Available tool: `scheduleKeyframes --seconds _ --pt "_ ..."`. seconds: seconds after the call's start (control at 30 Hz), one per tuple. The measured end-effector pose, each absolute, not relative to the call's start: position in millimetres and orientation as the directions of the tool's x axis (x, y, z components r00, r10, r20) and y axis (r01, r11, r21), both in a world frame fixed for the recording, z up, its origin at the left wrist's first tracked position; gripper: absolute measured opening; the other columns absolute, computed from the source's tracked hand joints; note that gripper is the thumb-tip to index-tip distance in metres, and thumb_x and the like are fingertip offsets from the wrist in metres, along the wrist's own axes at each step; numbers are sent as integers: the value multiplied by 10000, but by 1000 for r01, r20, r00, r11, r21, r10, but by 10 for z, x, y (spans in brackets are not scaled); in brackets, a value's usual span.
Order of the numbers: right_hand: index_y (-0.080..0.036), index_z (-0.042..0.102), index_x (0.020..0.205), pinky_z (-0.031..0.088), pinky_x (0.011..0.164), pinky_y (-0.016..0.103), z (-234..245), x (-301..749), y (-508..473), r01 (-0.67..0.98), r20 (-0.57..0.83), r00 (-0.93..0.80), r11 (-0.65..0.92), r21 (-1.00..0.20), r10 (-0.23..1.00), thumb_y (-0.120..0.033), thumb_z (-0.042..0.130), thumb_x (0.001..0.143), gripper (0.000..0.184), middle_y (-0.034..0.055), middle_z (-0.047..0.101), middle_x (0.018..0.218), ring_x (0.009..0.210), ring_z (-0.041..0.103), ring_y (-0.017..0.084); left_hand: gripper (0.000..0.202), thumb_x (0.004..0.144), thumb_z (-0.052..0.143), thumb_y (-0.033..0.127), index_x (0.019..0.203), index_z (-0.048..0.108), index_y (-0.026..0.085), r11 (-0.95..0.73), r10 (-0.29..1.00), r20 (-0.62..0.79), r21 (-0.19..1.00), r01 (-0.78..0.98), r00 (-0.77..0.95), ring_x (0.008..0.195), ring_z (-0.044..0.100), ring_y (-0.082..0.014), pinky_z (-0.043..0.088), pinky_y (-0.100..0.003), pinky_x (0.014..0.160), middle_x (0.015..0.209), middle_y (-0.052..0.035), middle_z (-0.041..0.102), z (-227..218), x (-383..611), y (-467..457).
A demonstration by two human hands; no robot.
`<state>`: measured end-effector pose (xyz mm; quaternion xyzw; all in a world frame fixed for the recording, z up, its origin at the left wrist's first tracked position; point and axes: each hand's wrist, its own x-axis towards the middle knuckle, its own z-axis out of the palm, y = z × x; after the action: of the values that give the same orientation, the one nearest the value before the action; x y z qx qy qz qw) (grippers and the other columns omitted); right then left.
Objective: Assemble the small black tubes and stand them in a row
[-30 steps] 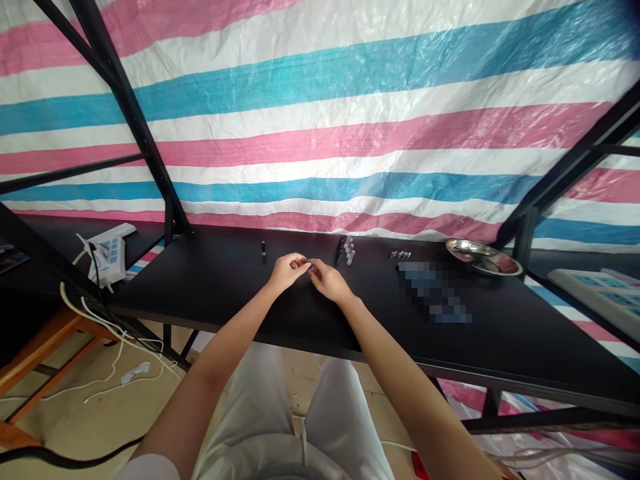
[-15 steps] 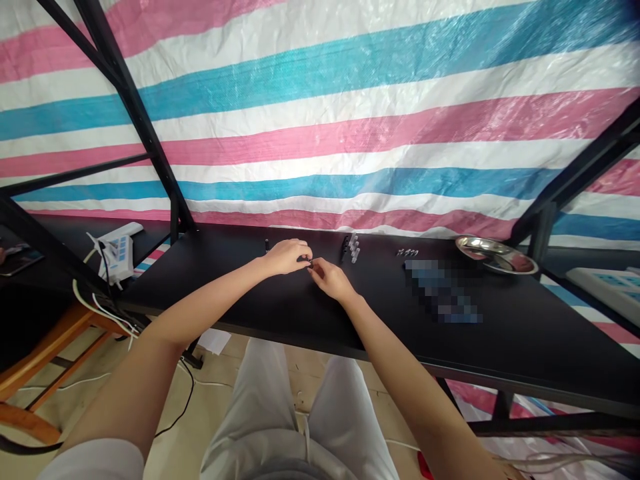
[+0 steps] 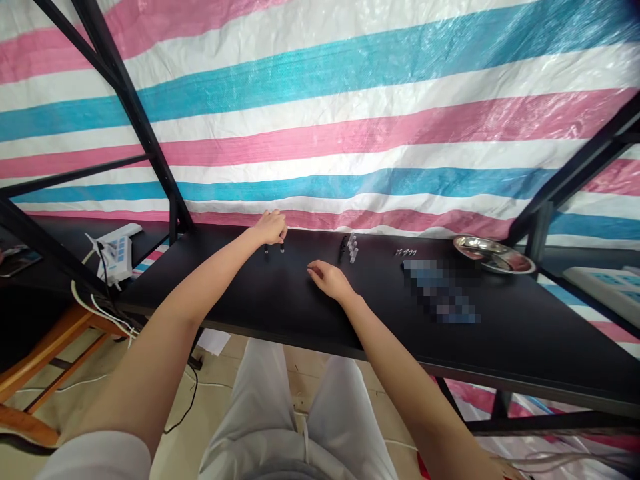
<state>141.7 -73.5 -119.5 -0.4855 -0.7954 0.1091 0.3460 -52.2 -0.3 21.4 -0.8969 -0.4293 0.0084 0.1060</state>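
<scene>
My left hand [image 3: 271, 228] is over the back left of the black table, its fingers closed round the top of a small black cylinder [image 3: 283, 247] that stands upright. Just left of it stands a similar small dark cylinder [image 3: 266, 249]. My right hand [image 3: 329, 280] hovers or rests near the table's middle, fingers curled and tips together, with nothing visible in them. Behind it are a row of small black pieces [image 3: 343, 248] and a row of clear, shiny cylinders [image 3: 353, 248]. Several tiny silvery pieces [image 3: 406, 253] lie farther right.
A shiny metal dish [image 3: 520, 265] sits at the back right, with a pixelated blue-dark item [image 3: 443, 293] in front of it. Striped sheeting [image 3: 350, 153] hangs behind the table [image 3: 280, 307]. Black frame posts [image 3: 145, 127] flank it. A white power strip [image 3: 117, 257] is at left.
My left hand has moved away from my right hand, up and left, to the upright cylinders, where a second one now shows under its fingers. My right hand has stayed nearly still.
</scene>
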Motion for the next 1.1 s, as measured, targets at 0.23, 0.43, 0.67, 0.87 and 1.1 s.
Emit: scheduleKeyframes --seconds 0.23,0.43,0.67,0.87,1.1 --pt "-199 608 887 421 668 249 -1209 1428 -722 701 434 -315 515 -493 844 -285 419 852 210 35 635 819 700 567 140 43 637 681 204 667 680 174 -517 842 65 -190 835 536 1036 409 -267 269 -383 895 928 -80 587 34 -625 155" --pt "-200 604 887 419 651 244 -1220 1435 -716 693 429 -312 512 -507 848 -287 422 853 205 32 640 813 687 568 138 43 642 668 173 683 683 170 -479 866 39 -214 851 498 1058 407 -268 279 -380 888 946 -87 592 -40 -641 190" --pt "-200 605 860 404 631 241 -1203 1432 -722 699 430 -323 519 -493 843 -277 424 854 197 33 638 805 666 558 135 30 650 666 184 673 677 166 -444 888 43 -176 878 458 1071 410 -271 251 -398 933 946 -88 595 -79 -684 232" --pt "-204 606 860 399 623 235 -1208 1434 -718 700 440 -319 521 -488 840 -275 428 852 192 28 640 794 658 558 131 47 654 659 211 683 670 175 -454 878 60 -211 866 475 1065 410 -262 265 -394 927 944 -79 597 -75 -695 245" --pt "-203 613 861 397 620 234 -1194 1442 -729 710 421 -312 504 -492 852 -277 433 849 195 25 642 782 650 558 131 58 658 656 227 685 668 177 -456 878 46 -229 860 477 1044 418 -255 282 -393 912 934 -77 602 -61 -683 245"
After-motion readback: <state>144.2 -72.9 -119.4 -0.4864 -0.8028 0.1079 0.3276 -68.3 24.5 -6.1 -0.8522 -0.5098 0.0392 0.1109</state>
